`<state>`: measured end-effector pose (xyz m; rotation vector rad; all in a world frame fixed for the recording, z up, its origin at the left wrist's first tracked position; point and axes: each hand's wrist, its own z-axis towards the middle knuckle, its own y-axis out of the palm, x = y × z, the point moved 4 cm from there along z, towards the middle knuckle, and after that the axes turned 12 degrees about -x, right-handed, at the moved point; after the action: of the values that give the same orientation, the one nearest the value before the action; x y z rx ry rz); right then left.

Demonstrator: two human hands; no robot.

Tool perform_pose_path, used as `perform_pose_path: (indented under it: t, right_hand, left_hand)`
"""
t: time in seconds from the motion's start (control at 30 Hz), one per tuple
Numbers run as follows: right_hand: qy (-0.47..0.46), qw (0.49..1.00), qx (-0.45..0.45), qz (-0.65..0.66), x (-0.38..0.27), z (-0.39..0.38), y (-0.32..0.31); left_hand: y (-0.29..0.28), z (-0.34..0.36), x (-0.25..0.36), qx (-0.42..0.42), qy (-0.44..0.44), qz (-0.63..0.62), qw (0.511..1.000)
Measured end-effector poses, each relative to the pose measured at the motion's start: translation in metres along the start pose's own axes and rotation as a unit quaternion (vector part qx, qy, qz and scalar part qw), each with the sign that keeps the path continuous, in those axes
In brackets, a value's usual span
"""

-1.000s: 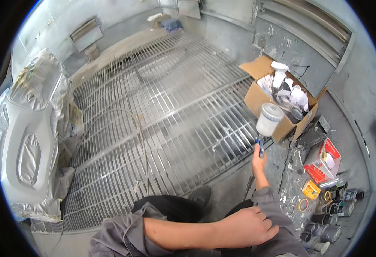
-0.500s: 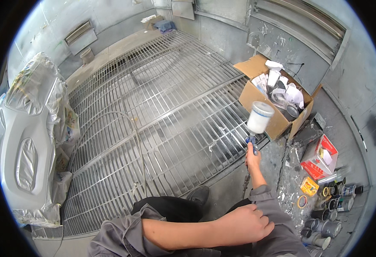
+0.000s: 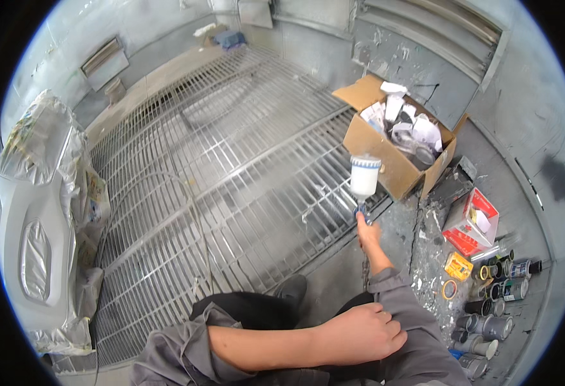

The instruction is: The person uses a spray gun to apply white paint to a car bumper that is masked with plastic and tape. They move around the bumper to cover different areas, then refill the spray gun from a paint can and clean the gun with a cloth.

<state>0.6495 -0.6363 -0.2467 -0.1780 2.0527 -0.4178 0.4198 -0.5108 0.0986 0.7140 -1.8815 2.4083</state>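
My right hand [image 3: 369, 233] is wrapped round the handle of a paint spray gun [image 3: 360, 210], out ahead of me and to the right. On top of the gun stands a translucent cup [image 3: 363, 182] with white paint in it and a blue-marked rim. A hose [image 3: 365, 269] hangs from the gun's handle and passes out of sight behind my arms. My left forearm lies across my body, and my left hand [image 3: 363, 331] is closed, fingers curled, against my grey right sleeve [image 3: 401, 302]. Its palm side is hidden, so what it grips does not show.
Floor grating [image 3: 231, 174] spreads ahead. A silver-grey bumper-like panel [image 3: 12, 251] with masking film stands at left. To the right are a cardboard box [image 3: 385, 166] of used cups and paper, a red-white box [image 3: 466, 235], a yellow box [image 3: 457, 266] and several paint cans [image 3: 496, 327].
The spray gun and right hand have shifted slightly left in view, and the cup now stands more upright. My view has turned a little. My left hand keeps its closed pose.
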Motion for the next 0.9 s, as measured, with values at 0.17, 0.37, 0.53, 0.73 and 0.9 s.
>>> perform_pose_path:
  t: [0.17,0.37,0.53,0.73,0.9]
  right_hand:
    - [-0.013,0.999,-0.019,0.029,-0.007,0.006,-0.004]
    - [-0.06,0.998,-0.012,0.034,-0.005,-0.004,-0.011]
    - [-0.011,1.0,-0.005,-0.017,0.015,-0.006,-0.021]
    - [0.04,0.999,0.003,0.012,-0.011,-0.013,-0.027]
    - [-0.082,0.996,0.036,0.023,0.01,-0.002,-0.038]
  left_hand:
    - [0.004,-0.003,0.008,-0.008,-0.001,-0.006,1.0]
    - [0.007,-0.001,0.012,-0.007,0.007,0.018,1.0]
    - [0.007,0.008,0.008,-0.003,0.009,0.036,0.999]
    - [0.01,0.012,0.008,0.003,0.009,0.036,0.999]
    - [0.009,0.019,0.007,0.022,0.049,0.029,0.998]
